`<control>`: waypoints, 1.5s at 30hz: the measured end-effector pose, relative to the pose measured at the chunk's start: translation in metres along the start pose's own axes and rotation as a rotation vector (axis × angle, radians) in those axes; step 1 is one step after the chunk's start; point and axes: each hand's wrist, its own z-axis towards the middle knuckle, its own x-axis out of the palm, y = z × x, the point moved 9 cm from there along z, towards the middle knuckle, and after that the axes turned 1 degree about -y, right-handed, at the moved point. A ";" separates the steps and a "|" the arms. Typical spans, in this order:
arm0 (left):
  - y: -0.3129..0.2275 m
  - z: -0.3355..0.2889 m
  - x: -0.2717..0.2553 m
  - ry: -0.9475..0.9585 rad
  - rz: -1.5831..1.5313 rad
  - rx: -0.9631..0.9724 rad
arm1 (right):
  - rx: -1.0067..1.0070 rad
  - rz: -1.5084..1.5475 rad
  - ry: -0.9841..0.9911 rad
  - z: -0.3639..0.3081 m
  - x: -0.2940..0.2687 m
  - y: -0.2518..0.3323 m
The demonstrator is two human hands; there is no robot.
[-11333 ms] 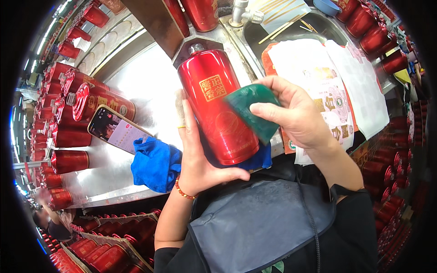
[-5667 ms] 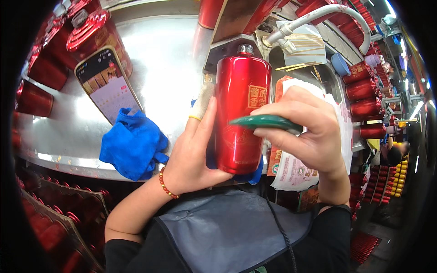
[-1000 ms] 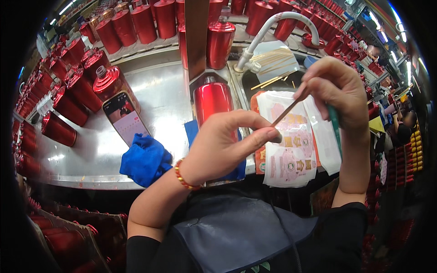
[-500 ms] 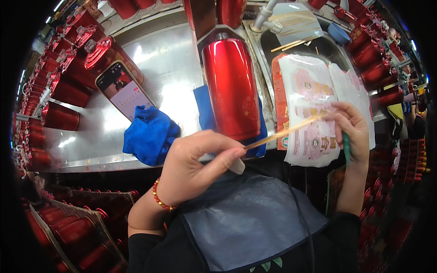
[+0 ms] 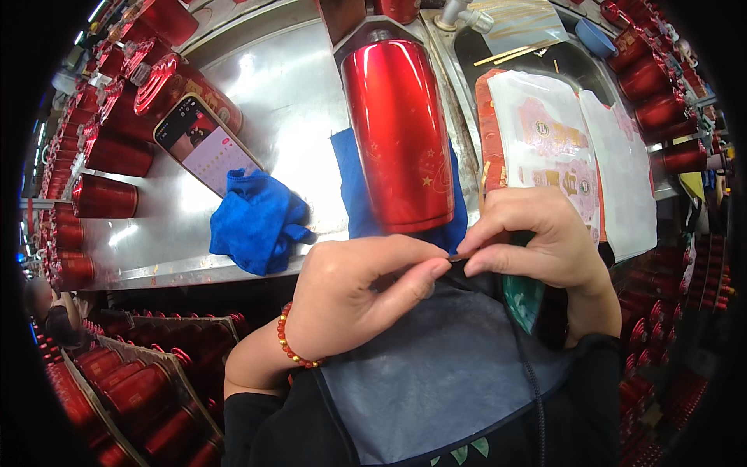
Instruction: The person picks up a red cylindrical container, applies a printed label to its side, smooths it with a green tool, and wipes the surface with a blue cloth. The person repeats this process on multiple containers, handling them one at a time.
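Both hands are drawn together in front of me, fingertips almost meeting. My left hand (image 5: 362,284) pinches one end of a thin strip (image 5: 456,258), gold-toned in the earlier view and barely showing between the fingers. My right hand (image 5: 537,237) pinches it from the other side. A flat green piece (image 5: 523,302) shows below the right palm; how it is held is hidden. Just beyond the hands lies a glossy red vessel (image 5: 398,132) with small gold stars, its wide end toward me, on a blue cloth (image 5: 348,167). White sheets with pink and gold prints (image 5: 545,117) lie to the right.
On the metal worktop (image 5: 288,101) at left are a crumpled blue cloth (image 5: 257,222) and a lit phone (image 5: 191,148) leaning on a red container (image 5: 167,86). A tap (image 5: 463,15), thin sticks (image 5: 510,54) and a blue bowl (image 5: 595,37) are at back right. Red containers crowd both sides.
My right hand has come left and down from over the printed sheets to meet the left hand. The stretched gold strip between them is now mostly hidden in the fingers.
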 end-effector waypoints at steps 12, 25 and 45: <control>0.029 -0.001 -0.024 -0.249 0.071 -0.107 | 0.436 0.231 -0.144 -0.007 0.006 -0.060; 0.025 0.001 -0.028 -0.386 0.420 0.158 | 0.417 0.276 -0.139 -0.004 0.008 -0.064; 0.053 0.005 -0.008 -0.323 0.079 0.079 | 0.332 0.232 -0.156 -0.004 0.007 -0.064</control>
